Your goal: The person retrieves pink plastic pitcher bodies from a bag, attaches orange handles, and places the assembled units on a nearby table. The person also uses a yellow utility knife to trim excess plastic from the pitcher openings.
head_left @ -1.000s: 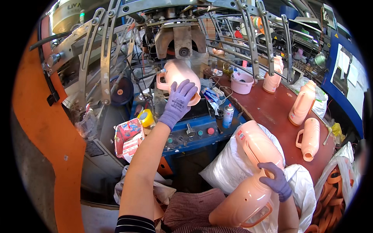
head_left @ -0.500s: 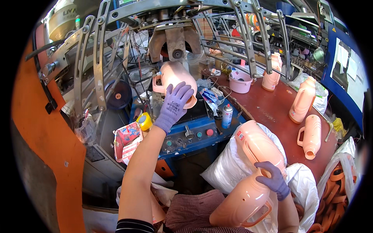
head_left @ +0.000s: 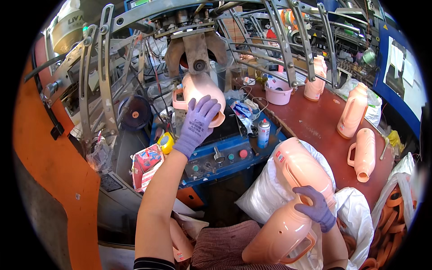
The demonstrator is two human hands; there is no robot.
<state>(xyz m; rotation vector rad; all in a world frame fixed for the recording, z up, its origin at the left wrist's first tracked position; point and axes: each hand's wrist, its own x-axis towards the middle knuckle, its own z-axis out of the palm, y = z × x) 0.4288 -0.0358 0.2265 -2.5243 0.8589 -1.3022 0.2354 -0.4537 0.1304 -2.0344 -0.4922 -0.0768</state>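
My left hand (head_left: 198, 123), in a purple knit glove, grips the near end of a peach plastic thermos casing (head_left: 200, 87). That casing lies on its side under the machine's metal head, its handle to the left and its open mouth toward me. My right hand (head_left: 318, 209), gloved alike, is closed around the neck of a second thermos casing (head_left: 279, 231) tilted across my lap. This one has a small round hole in its body and its handle on the lower right. Just beyond my right hand, another casing (head_left: 303, 164) lies on a white sack (head_left: 256, 198).
Linkage bars (head_left: 105, 76) surround the machine head (head_left: 196, 51). Its blue control panel (head_left: 204, 164) has buttons. A spray can (head_left: 263, 134) stands beside it. The red table (head_left: 310, 126) bears more casings (head_left: 364, 155) and a pink bucket (head_left: 277, 93). Orange-brown parts (head_left: 391, 225) fill a bag at right.
The view has shifted slightly. Both hands keep their holds on the same two casings, with barely any movement.
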